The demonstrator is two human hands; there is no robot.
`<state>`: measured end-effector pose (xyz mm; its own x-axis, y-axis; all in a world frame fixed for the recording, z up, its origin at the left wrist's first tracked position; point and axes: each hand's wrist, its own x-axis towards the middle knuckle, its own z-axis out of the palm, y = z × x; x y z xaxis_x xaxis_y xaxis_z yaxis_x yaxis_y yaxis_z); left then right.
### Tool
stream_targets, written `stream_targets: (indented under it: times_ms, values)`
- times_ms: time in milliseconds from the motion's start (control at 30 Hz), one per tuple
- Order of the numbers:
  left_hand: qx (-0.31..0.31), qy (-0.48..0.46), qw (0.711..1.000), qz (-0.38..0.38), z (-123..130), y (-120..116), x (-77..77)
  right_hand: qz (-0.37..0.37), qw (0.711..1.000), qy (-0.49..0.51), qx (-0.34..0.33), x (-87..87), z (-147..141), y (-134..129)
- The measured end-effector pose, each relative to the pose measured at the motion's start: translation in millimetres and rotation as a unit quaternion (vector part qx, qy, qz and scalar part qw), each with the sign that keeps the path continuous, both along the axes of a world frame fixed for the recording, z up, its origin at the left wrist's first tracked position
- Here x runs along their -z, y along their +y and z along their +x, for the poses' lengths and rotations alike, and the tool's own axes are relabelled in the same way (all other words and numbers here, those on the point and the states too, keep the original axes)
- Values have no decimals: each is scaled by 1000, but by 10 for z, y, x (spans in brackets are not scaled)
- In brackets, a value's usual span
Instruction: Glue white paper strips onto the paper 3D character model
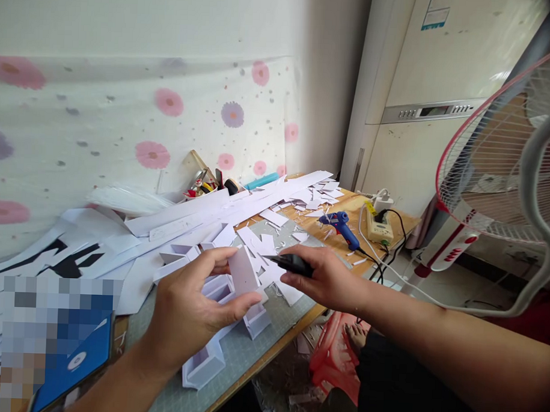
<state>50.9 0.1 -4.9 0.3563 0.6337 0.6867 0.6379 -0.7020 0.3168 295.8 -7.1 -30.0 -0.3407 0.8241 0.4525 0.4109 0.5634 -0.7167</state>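
Note:
My left hand (185,305) pinches a small white board piece (244,272) upright between thumb and fingers. My right hand (324,274) is closed round a black utility knife (295,264), its tip pointing left near the piece's right edge. Whether the tip touches the piece I cannot tell. Below and behind my left hand, white box-like forms (204,366) with open tops stand on the grey-green cutting mat (171,401). My left hand partly covers them.
A blue glue gun (340,227) lies right of white offcuts (314,195), near a power strip (379,224) with cables. White sheets (100,242) cover the table's left and back. A blue-screened device (77,361) lies front left. A fan (497,153) stands at right.

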Motion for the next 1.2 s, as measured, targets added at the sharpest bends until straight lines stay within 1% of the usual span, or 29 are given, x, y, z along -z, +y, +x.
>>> stream_targets:
  times_ms: [133,267,467,667,833,967,1067,1200]
  values:
    - [6,-29,998,-46,12,-10,32,79,995,-57,-31,2,-4,-21]
    - [17,-49,995,-91,-9,-9,75,111,984,-135,-28,15,-57,4]
    - [19,-61,989,-131,-57,-21,141,136,980,-142,-10,15,-130,61]
    - [34,-78,988,-128,-50,-29,155,148,972,-184,4,-10,-149,98]
    - [40,-74,989,-120,-48,-45,148,153,967,-205,10,-13,-166,111]
    - [36,-56,991,-113,-39,-96,146,147,969,-198,31,-2,-174,128]
    - [37,-60,993,-100,-25,-127,139,144,972,-182,46,10,-167,140]
    - [52,-82,988,-119,-12,-132,110,199,967,-158,9,33,-163,121]
